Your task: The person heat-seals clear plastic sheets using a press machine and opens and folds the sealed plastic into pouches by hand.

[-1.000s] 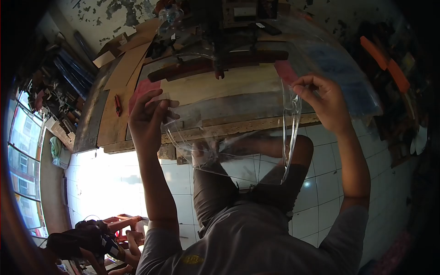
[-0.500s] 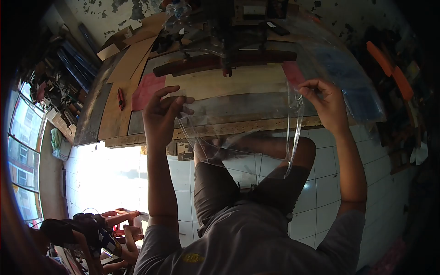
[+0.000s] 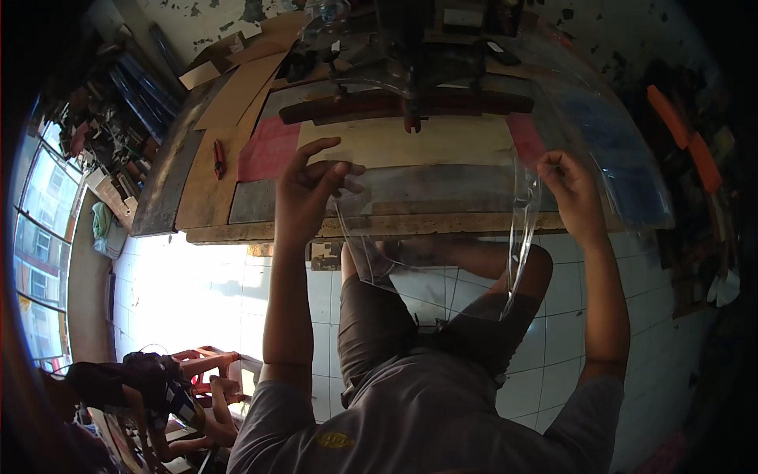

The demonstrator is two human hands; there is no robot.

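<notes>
A clear plastic sheet (image 3: 442,272) hangs between my hands, over the table's front edge and my lap. My left hand (image 3: 310,189) grips its left upper corner between thumb and fingers, with the index finger raised. At the right upper corner, my right hand (image 3: 568,189) pinches the sheet, whose folded right edge catches the light. Behind it on the table lies a pale yellow board (image 3: 403,142), with a pink piece (image 3: 269,148) at its left and another pink piece (image 3: 525,136) at its right.
A dark machine with a long curved bar (image 3: 474,103) stands over the worktable (image 3: 379,229). A red tool (image 3: 219,159) and cardboard (image 3: 241,99) lie on the left side. Blue-tinted plastic (image 3: 616,166) covers the right side. Another person (image 3: 142,395) is at lower left, near a red stool (image 3: 207,363).
My left hand has shifted right and slightly up, and my right hand a little right and down, the sheet still between them. The table appears farther right as the view turned.
</notes>
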